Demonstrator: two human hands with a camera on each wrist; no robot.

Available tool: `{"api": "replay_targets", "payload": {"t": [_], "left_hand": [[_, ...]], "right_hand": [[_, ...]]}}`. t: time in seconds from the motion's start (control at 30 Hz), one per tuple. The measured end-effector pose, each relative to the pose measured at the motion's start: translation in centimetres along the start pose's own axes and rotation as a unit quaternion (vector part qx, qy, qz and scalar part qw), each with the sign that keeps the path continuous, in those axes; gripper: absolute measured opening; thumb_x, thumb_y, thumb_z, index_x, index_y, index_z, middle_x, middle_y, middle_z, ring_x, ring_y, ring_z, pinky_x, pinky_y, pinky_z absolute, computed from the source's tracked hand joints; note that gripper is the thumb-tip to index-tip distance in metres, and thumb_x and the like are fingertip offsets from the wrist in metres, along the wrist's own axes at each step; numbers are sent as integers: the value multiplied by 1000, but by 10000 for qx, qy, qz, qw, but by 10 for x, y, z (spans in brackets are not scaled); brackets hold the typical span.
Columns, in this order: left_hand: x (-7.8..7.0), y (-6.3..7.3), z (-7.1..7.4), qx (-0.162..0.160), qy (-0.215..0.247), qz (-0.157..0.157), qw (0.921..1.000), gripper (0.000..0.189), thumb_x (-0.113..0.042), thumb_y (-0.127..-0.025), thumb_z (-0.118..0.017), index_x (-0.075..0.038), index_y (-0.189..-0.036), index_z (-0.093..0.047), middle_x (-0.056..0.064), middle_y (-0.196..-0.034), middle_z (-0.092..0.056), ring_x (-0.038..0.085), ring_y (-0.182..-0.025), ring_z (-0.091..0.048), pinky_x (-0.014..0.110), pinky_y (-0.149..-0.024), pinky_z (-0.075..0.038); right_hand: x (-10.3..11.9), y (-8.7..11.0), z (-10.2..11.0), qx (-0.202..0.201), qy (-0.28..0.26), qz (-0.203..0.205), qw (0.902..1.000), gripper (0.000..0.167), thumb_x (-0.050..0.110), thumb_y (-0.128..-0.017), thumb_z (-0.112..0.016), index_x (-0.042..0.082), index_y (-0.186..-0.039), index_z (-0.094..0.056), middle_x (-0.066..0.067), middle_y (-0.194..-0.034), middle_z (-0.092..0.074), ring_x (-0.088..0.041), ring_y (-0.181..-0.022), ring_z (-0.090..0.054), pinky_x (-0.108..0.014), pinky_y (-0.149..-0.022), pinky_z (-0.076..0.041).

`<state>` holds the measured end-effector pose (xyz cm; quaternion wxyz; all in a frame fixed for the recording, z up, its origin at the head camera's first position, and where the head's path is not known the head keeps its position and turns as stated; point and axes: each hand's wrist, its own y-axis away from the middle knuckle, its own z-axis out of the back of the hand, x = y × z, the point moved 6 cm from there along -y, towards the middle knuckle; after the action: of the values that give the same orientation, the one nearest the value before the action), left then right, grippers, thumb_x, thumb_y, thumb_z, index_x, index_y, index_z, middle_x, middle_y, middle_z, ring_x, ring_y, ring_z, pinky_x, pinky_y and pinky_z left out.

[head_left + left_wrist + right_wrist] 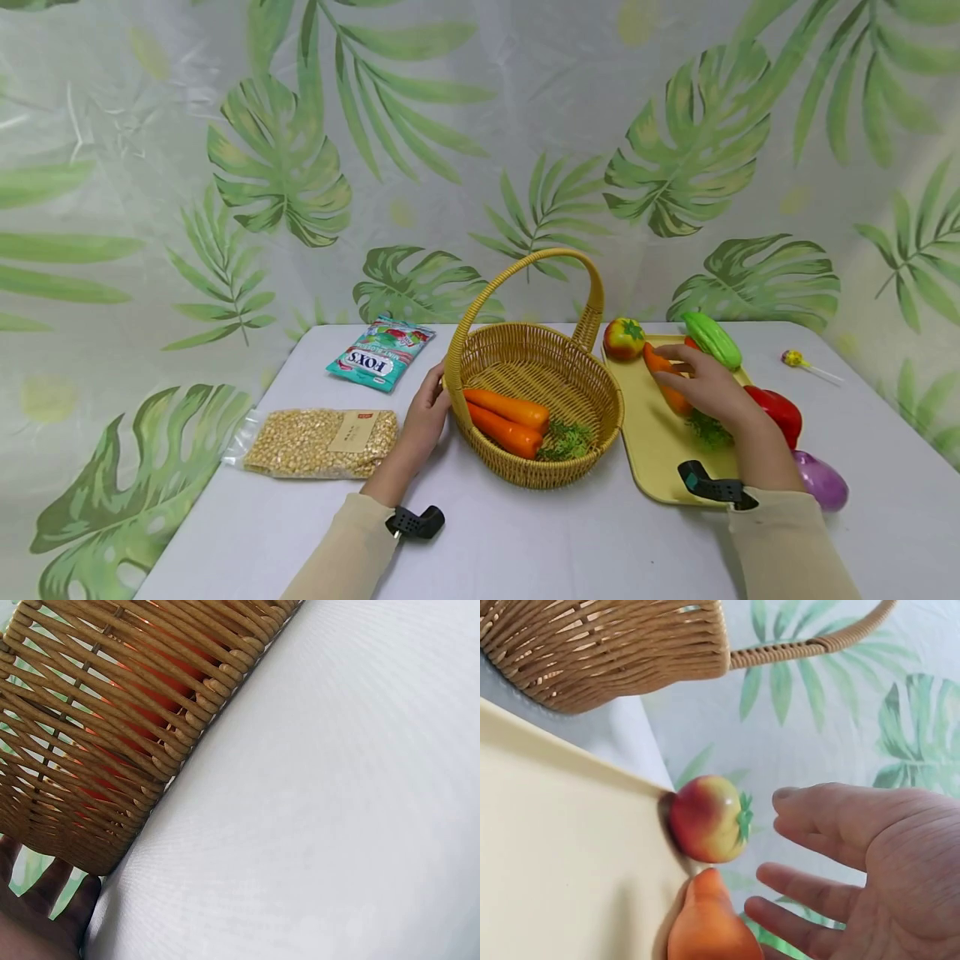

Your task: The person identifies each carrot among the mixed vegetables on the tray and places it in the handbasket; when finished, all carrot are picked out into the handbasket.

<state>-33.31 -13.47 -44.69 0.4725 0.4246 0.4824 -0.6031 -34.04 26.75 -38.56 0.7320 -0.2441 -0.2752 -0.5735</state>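
Note:
A yellow-brown wicker basket (542, 475) with a tall handle stands mid-table, holding two orange carrots (506, 408) and some green carrot leaves (567, 440). My left hand (426, 417) rests against the basket's left side; its fingers (79, 904) touch the woven wall low down in the left wrist view. Over the cream tray (645, 450), my right hand (712, 387) hovers around another carrot (675, 400), fingers spread. In the right wrist view those fingers (810, 889) extend beside the carrot without gripping it. A red-yellow tomato-like fruit (709, 819) lies just past the carrot's tip.
A green ridged vegetable (711, 339) lies at the tray's far right, with a red bell pepper (780, 414) and purple eggplant (821, 481) nearer. Farther right is a lollipop (797, 359). At left lie a teal candy bag (381, 352) and a bag of yellow kernels (315, 442).

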Motion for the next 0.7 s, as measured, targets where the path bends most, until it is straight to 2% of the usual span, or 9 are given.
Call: {"api": "replay_targets", "payload": {"t": [0.17, 0.37, 0.47, 0.6, 0.7], "left_hand": [[-6, 1, 0, 40, 57, 115, 9999, 50, -25, -104, -48, -29, -153, -38, -2, -162, -35, 20, -151, -30, 44, -125, -26], [-28, 11, -1, 112, -28, 157, 9998, 50, -21, -104, -47, -22, -154, -39, 3, -162, -35, 25, -151, -31, 46, -124, -29], [-20, 8, 0, 54, 7, 136, 9999, 49, -23, -104, -47, -24, -152, -41, 1, -162, -36, 23, -151, -32, 46, -124, -28], [-2, 0, 0, -6, 44, 53, 10000, 48, -26, -104, -47, -29, -152, -41, -3, -162, -35, 21, -151, -30, 45, -125, -27], [1, -2, 0, -33, -22, -30, 10000, 47, -30, -104, -47, -34, -150, -41, -6, -161, -36, 20, -151, -30, 46, -124, -28]], "right_hand": [[-6, 0, 0, 107, 3, -138, 9998, 60, 33, -101, -57, -2, -147, -41, -31, -149, -42, -52, -134, -42, -59, -103, -48], [-7, -1, -1, 168, -26, -56, 9998, 58, 32, -100, -59, -3, -145, -43, -33, -149, -40, -56, -134, -38, -65, -106, -42], [-8, -3, -2, 191, 77, 22, 9998, 58, 31, -99, -61, -4, -143, -46, -34, -148, -41, -58, -133, -38, -67, -106, -41], [-12, -5, -9, 282, 268, -64, 9992, 53, 27, -99, -61, -4, -140, -49, -36, -146, -42, -58, -130, -44, -62, -103, -47], [-13, -6, -13, 311, 421, -141, 9985, 51, 27, -98, -62, -3, -138, -52, -37, -145, -44, -57, -128, -48, -60, -100, -50]]}}
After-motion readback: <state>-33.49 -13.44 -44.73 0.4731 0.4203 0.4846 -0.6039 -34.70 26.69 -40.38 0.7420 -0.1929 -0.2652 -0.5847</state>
